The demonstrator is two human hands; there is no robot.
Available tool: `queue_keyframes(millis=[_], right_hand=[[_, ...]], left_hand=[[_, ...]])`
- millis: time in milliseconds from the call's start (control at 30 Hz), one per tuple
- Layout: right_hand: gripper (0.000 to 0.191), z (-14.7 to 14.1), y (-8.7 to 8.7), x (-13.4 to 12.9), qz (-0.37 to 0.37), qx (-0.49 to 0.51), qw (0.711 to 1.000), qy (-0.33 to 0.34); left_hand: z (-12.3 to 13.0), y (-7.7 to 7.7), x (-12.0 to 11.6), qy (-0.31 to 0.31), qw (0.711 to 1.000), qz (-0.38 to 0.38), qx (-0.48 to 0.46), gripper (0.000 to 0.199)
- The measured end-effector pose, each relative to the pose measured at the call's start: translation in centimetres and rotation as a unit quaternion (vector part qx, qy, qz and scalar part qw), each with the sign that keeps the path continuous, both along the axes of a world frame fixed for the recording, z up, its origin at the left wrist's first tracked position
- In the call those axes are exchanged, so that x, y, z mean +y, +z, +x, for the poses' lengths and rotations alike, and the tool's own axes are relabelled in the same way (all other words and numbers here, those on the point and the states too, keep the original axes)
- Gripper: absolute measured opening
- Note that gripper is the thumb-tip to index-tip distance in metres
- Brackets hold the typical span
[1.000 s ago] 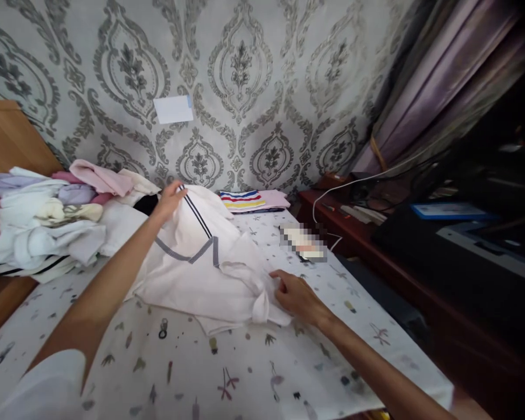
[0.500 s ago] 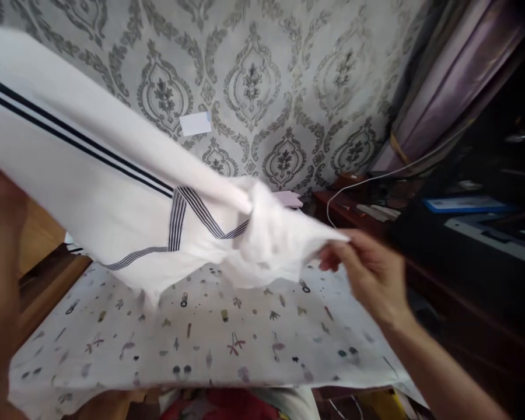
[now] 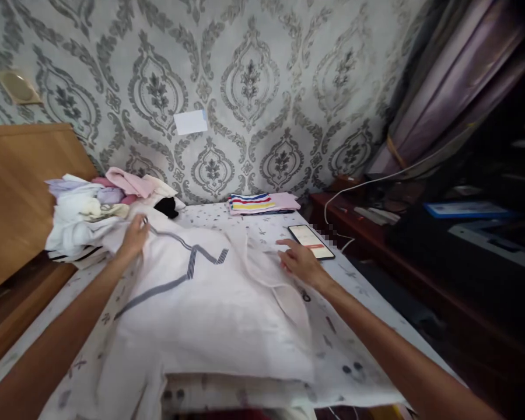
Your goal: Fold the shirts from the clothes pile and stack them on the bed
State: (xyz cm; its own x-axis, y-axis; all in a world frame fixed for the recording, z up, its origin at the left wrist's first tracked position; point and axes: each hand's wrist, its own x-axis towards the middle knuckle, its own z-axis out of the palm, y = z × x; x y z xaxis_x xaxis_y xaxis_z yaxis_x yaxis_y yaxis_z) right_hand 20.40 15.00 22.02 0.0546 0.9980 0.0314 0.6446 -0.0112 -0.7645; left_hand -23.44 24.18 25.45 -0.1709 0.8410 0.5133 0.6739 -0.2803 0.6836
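Note:
A white shirt (image 3: 227, 326) with dark striped trim lies spread over the table, its near edge close to the table's front. At its upper left, my left hand (image 3: 135, 236) is closed on the fabric. My right hand (image 3: 300, 262) hovers by the shirt's right edge, with the index finger stretched out and the other fingers loosely bent. A gap shows between those fingers, and I see no cloth held in them. Just beyond that hand lies a phone (image 3: 310, 240) with a lit screen.
The table wears a white printed cloth (image 3: 354, 332). A heap of clothes (image 3: 83, 204) stands at the back left, beside a wooden panel (image 3: 30, 192). Folded clothes (image 3: 262, 203) lie against the wall. A dark red desk (image 3: 376, 233) with a white cable is on the right.
The shirt came down from mid-air onto the table. My left hand moved into view at its upper left, and my right hand shifted left, its fingers now apart. The clothes heap and phone became visible.

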Motion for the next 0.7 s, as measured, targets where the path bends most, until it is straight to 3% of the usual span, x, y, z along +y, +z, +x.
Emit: queue_keyframes(millis=[67, 100, 200, 300, 400, 533, 700], right_hand=[[0.042, 1.6, -2.1, -0.5, 0.036, -0.089, 0.994, -0.054], [0.045, 2.7, -2.8, -0.8, 0.055, -0.126, 0.986, -0.095], [0.053, 5.9, -3.9, -1.3, 0.078, -0.189, 0.957, -0.207], [0.071, 7.3, -4.6, -0.7, 0.043, -0.236, 0.937, -0.252], [0.087, 7.0, -5.4, 0.4, -0.026, -0.267, 0.93, -0.25], [0.084, 6.2, -5.6, 1.7, -0.041, -0.306, 0.922, -0.234], [0.081, 7.1, -4.5, 2.7, -0.063, -0.317, 0.922, -0.213]], left_hand=[[0.3, -4.6, -1.2, 0.007, 0.997, -0.066, 0.034, 0.016], [0.2, -6.3, -1.9, 0.031, 0.988, -0.111, 0.099, 0.022], [-1.0, -9.1, -2.8, 0.06, 0.959, -0.161, 0.224, 0.037], [-1.9, -9.7, -2.4, 0.064, 0.953, -0.158, 0.251, 0.037], [-2.0, -9.9, -2.0, 0.062, 0.955, -0.143, 0.253, 0.03], [-2.0, -10.3, -2.2, 0.049, 0.953, -0.15, 0.26, 0.028], [-2.2, -10.4, -2.2, 0.048, 0.956, -0.137, 0.255, 0.032]])
